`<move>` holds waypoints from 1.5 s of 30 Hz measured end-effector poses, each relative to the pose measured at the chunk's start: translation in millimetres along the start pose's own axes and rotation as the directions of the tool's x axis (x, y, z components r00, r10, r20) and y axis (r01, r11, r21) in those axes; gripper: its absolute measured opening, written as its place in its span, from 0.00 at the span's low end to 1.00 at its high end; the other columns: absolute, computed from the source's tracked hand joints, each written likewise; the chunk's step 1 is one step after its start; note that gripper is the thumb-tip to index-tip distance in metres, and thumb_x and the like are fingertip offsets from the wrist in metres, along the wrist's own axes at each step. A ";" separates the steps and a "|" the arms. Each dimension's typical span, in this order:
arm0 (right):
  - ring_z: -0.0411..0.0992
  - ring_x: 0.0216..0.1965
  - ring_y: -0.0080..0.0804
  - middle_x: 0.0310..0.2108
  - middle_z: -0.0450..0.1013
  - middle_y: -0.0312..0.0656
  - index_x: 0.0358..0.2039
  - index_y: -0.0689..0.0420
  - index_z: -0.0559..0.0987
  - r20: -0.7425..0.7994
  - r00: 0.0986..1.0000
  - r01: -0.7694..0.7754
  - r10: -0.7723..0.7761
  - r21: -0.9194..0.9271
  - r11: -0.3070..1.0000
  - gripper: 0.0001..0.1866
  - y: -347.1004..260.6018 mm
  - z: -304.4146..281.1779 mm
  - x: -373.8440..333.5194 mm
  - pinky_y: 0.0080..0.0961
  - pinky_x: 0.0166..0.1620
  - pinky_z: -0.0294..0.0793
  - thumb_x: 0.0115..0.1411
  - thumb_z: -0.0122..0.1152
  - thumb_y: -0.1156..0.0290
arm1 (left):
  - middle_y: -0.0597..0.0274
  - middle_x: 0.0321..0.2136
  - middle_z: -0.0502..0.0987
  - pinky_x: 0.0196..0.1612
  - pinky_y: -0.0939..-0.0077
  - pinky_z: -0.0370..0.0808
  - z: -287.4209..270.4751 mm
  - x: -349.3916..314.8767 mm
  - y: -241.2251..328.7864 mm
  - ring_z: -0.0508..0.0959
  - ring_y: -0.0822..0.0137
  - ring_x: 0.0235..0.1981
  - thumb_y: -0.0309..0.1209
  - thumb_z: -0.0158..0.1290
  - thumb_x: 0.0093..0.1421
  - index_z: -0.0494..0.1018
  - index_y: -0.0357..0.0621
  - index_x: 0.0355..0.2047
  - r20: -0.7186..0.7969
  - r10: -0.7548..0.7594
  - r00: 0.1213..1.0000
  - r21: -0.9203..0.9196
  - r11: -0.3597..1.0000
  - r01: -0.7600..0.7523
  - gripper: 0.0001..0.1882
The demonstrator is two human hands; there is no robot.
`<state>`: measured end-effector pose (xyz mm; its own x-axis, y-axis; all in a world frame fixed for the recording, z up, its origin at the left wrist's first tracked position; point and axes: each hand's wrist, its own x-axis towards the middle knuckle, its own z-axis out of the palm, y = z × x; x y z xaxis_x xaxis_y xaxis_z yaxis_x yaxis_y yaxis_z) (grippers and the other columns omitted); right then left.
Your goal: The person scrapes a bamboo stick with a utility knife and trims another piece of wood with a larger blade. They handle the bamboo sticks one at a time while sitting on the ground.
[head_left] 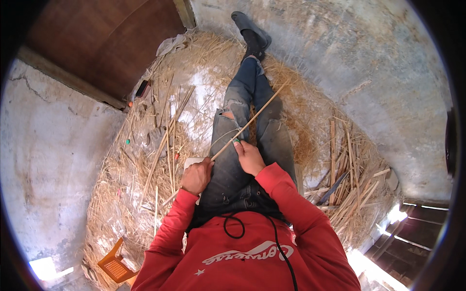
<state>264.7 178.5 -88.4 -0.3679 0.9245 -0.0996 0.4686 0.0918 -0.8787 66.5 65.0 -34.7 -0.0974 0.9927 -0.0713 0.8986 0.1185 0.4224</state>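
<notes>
A long, thin wooden stick (257,115) lies slantwise above my thighs, its far end up and to the right. Closed around its lower part is my left hand (196,176), over my left thigh. A thinner piece seems to run on behind that hand, but the join is hidden. Beside the stick, my right hand (251,159) is closed with the thumb pressed on a small green thing (237,140); the fingers hide most of it. A fine curled shaving (224,137) loops off the stick near the right thumb.
My stretched legs (242,97) reach toward the far wall (340,53). Straw (111,194) litters the floor. Several split sticks (352,169) are piled at right, with more sticks (168,140) at left. An orange plastic slatted item (114,264) stands near left, below a brown door (107,43).
</notes>
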 end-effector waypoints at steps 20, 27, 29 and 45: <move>0.76 0.38 0.69 0.34 0.78 0.63 0.40 0.64 0.78 0.102 0.992 -0.082 0.075 0.059 0.995 0.24 12.0 -3.1 2.8 0.49 0.42 0.76 0.73 0.51 0.51 | 0.46 0.22 0.81 0.28 0.47 0.78 6.0 2.1 -0.3 0.82 0.42 0.24 0.43 0.51 0.70 0.77 0.51 0.39 -0.033 0.030 0.999 0.101 0.995 -0.027 0.11; 0.75 0.39 0.69 0.34 0.78 0.62 0.41 0.64 0.78 0.419 0.807 -0.559 0.416 0.316 0.766 0.23 -2.3 -27.8 9.4 0.49 0.43 0.76 0.73 0.52 0.52 | 0.47 0.21 0.81 0.28 0.47 0.78 6.2 -1.2 -1.5 0.82 0.43 0.24 0.42 0.51 0.70 0.77 0.52 0.40 -0.050 0.044 0.998 0.136 0.990 -0.037 0.10; 0.75 0.41 0.68 0.36 0.78 0.63 0.42 0.64 0.78 0.203 0.947 -0.280 0.248 0.146 0.949 0.23 -2.3 -23.8 3.5 0.49 0.44 0.76 0.73 0.51 0.52 | 0.47 0.21 0.81 0.28 0.48 0.78 4.3 -0.4 1.2 0.83 0.43 0.24 0.42 0.51 0.70 0.76 0.52 0.39 -0.044 0.051 0.998 0.122 0.991 -0.045 0.10; 0.57 0.14 0.17 0.15 0.58 0.28 0.28 0.53 0.72 0.537 0.784 -0.594 0.312 0.501 0.629 0.24 -0.2 -24.3 6.2 0.21 0.17 0.56 0.74 0.52 0.48 | 0.52 0.24 0.82 0.27 0.49 0.78 6.4 -1.8 7.1 0.83 0.45 0.23 0.40 0.51 0.70 0.75 0.50 0.38 -0.034 0.018 0.999 0.186 0.983 -0.012 0.09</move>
<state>282.0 193.2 -77.5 -0.5733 0.5546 -0.6031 0.1107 -0.6769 -0.7277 75.9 63.9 -37.3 -0.0954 0.9949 -0.0333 0.9635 0.1007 0.2481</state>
